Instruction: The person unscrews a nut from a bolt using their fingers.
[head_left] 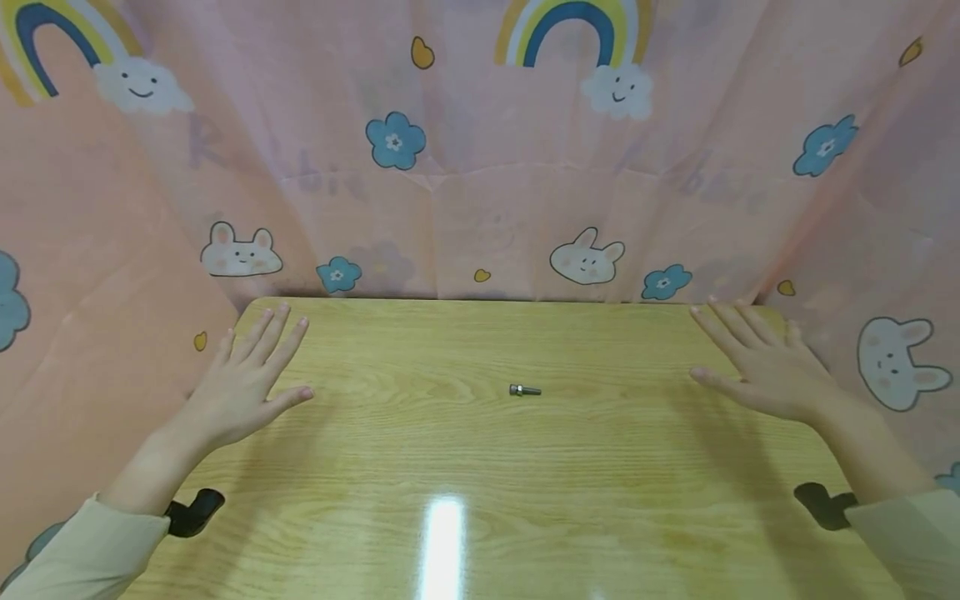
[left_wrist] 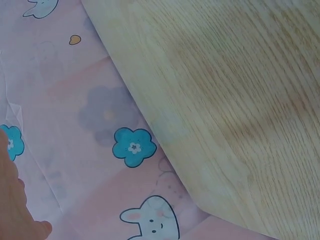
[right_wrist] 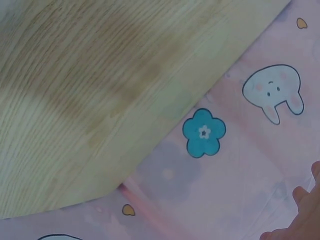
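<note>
A small metal bolt with a nut on it [head_left: 525,390] lies on its side near the middle of the wooden table [head_left: 480,450]. To the left of it, my left hand [head_left: 243,387] is held over the table's left side, fingers straight and spread, holding nothing. My right hand [head_left: 768,371] is over the right side in the same way, fingers spread and nothing in it. Both hands are well apart from the bolt. Only part of the left fingers [left_wrist: 12,195] shows in the left wrist view, and part of the right fingers [right_wrist: 300,215] in the right wrist view.
A pink curtain [head_left: 480,192] printed with rainbows, rabbits and flowers hangs behind the table and along both sides. Black straps [head_left: 195,512] sit at the wrists by the sleeves. A bright light reflection shows on the near part of the tabletop.
</note>
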